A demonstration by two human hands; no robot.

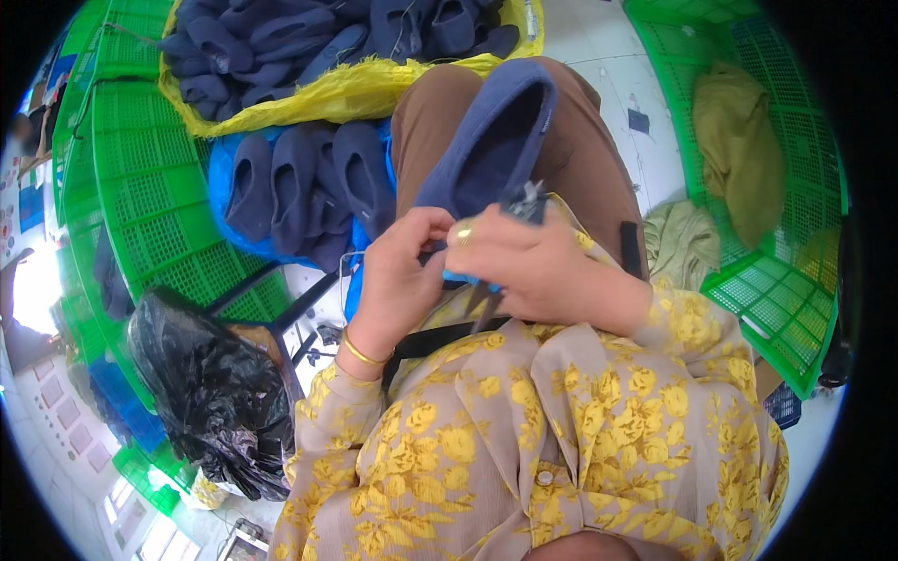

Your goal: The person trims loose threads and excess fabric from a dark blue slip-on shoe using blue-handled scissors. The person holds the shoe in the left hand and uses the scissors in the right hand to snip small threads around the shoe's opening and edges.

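A dark blue felt slipper (500, 126) lies along my lap, its toe pointing away and its opening facing up. At its near end, my left hand (402, 266) is closed, with thumb and fingertips pinched at the slipper's heel edge. My right hand (524, 257) is closed beside it, with a ring on one finger. Pointed grey blades (485, 307) like those of small scissors stick out below that hand, near a bit of blue. A blurred black piece with whitish marks (526, 201) shows at the top of my right hand; its kind I cannot make out.
Ahead stands a yellow woven sack (281, 117) full of similar slippers. Several more slippers (292, 178) rest on blue plastic (220, 182) left of my knees. Green crates (154, 168) line the left; another (804, 346) at right holds olive cloth (739, 140). A black plastic bag (201, 374) sits lower left.
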